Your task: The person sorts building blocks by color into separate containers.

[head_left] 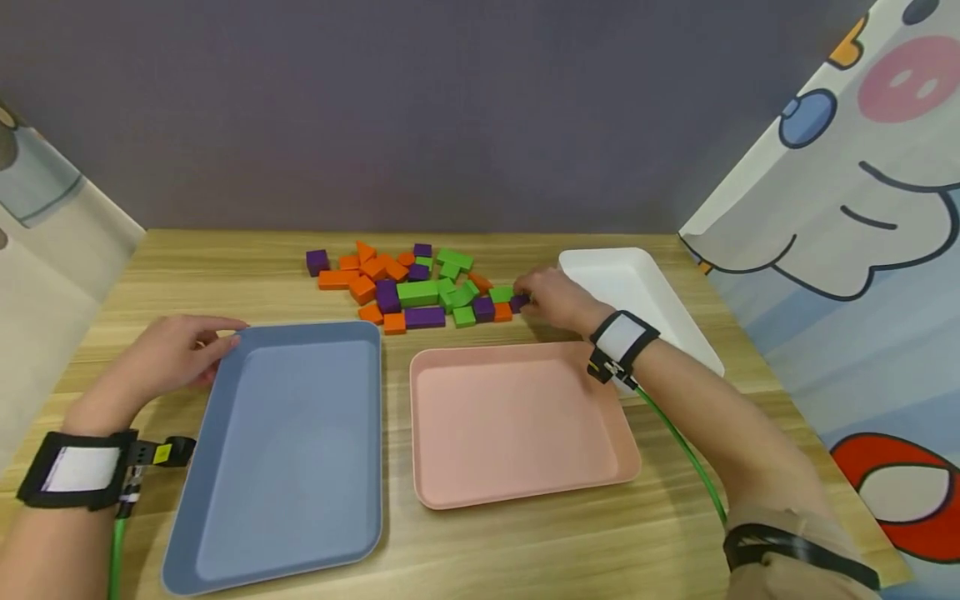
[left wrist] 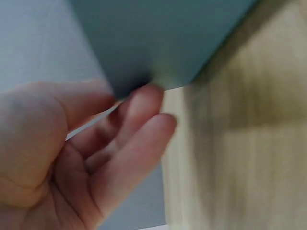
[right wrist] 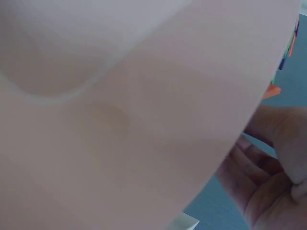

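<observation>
On the left, my left hand (head_left: 176, 354) grips the far left corner of a blue-grey tray (head_left: 371, 433). In the left wrist view, the thumb and fingertips (left wrist: 148, 100) meet at that tray's corner. My right hand (head_left: 558, 298) reaches past the pink tray (head_left: 525, 425) to the right end of a group of coloured blocks. There its fingers pinch a small purple block (head_left: 519, 303), beside a green block (head_left: 500, 294). In the right wrist view the pink tray (right wrist: 158, 105) covers the right fingertips.
Several orange, purple and green blocks (head_left: 417, 292) lie at the back of the wooden table (head_left: 465, 550). A white tray (head_left: 637, 287) stands at the right, partly under the right forearm. A grey wall (head_left: 420, 117) rises behind the table, with printed panels at both sides.
</observation>
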Action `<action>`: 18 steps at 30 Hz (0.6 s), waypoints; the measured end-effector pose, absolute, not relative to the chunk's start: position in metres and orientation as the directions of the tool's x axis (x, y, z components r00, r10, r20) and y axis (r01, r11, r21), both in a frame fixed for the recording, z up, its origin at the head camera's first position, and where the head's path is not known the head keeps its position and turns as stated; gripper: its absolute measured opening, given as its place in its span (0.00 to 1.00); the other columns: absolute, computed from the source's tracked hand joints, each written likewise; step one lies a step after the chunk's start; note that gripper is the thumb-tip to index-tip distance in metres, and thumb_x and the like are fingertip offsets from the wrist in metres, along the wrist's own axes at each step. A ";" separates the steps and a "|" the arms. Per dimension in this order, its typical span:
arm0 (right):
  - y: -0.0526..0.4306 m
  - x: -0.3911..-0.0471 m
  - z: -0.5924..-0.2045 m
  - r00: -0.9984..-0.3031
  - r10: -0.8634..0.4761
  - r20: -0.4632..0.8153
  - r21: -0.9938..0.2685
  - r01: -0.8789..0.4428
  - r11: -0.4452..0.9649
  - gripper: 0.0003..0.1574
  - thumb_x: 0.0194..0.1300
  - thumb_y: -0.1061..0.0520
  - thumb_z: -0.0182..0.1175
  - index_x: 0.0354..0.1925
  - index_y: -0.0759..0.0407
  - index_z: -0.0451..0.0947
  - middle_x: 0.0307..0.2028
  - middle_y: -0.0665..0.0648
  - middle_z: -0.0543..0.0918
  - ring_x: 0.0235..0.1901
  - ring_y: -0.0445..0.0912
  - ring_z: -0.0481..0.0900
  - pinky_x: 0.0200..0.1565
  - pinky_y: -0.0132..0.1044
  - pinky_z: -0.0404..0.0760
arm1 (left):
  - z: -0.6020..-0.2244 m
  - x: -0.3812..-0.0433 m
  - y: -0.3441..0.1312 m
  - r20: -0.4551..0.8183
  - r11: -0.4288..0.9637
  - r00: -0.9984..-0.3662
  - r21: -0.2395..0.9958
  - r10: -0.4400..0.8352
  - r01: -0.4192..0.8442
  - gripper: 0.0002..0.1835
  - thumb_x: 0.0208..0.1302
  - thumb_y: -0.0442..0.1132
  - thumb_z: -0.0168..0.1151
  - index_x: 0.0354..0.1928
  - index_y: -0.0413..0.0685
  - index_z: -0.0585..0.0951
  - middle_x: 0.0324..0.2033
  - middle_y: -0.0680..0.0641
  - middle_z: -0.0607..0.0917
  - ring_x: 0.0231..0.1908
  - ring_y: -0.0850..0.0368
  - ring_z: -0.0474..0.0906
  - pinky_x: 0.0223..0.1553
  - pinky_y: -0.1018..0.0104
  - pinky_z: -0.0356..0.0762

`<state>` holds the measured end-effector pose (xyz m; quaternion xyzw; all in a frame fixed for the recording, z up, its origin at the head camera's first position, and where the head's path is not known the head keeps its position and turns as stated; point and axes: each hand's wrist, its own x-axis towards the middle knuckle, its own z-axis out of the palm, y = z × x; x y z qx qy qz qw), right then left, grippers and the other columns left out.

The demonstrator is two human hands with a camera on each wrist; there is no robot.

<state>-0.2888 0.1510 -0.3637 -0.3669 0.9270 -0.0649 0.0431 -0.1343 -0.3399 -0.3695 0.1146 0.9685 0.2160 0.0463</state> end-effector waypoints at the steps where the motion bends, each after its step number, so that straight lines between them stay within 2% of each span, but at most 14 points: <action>1: 0.151 -0.289 -0.364 -0.722 -0.691 -0.026 -0.151 -0.680 0.717 0.08 0.58 0.61 0.66 0.38 0.62 0.82 0.36 0.58 0.85 0.35 0.49 0.79 0.42 0.45 0.78 | -0.370 -0.135 -0.339 -0.018 0.885 -0.973 0.419 0.232 0.203 0.19 0.71 0.44 0.51 0.56 0.39 0.78 0.13 0.53 0.74 0.13 0.61 0.68 0.21 0.68 0.65; 5: 0.152 -0.290 -0.368 -0.711 -0.703 -0.007 -0.155 -0.693 0.704 0.06 0.58 0.60 0.66 0.35 0.61 0.81 0.33 0.57 0.84 0.33 0.48 0.79 0.40 0.44 0.78 | -0.374 -0.138 -0.336 0.061 0.894 -0.980 0.402 0.192 0.200 0.18 0.69 0.43 0.54 0.49 0.37 0.83 0.15 0.51 0.78 0.15 0.62 0.68 0.20 0.68 0.65; 11: 0.153 -0.287 -0.367 -0.733 -0.680 -0.012 -0.165 -0.670 0.724 0.07 0.59 0.58 0.66 0.36 0.60 0.81 0.34 0.57 0.84 0.34 0.47 0.79 0.40 0.42 0.79 | -0.380 -0.140 -0.332 0.182 0.901 -0.964 0.356 0.193 0.247 0.12 0.63 0.37 0.61 0.42 0.35 0.86 0.29 0.38 0.87 0.18 0.62 0.71 0.19 0.68 0.66; 18: 0.146 -0.277 -0.344 -0.744 -0.665 0.054 -0.175 -0.663 0.728 0.06 0.61 0.57 0.64 0.36 0.59 0.81 0.32 0.55 0.84 0.33 0.46 0.79 0.39 0.41 0.79 | -0.379 -0.141 -0.331 0.206 0.899 -0.961 0.358 0.187 0.252 0.12 0.62 0.37 0.62 0.40 0.34 0.86 0.28 0.38 0.87 0.18 0.62 0.67 0.18 0.69 0.64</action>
